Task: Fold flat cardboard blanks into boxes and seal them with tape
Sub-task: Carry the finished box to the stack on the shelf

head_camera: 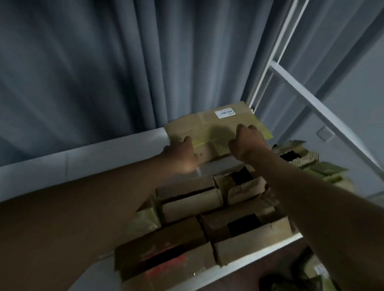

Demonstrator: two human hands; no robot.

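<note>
A storeroom: below the reaching hands, a metal rack (259,247) crammed with cardboard boxes (189,203); grey curtains (101,61) beyond them.

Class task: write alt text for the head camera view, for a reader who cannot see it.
Both of a person's hands, left hand and right hand, reach forward and grip a flat cardboard box with yellowish tape and a white label at the far end of a metal shelf. Open-topped cardboard boxes crowd the shelf below it, and a grey curtain hangs behind.
</note>
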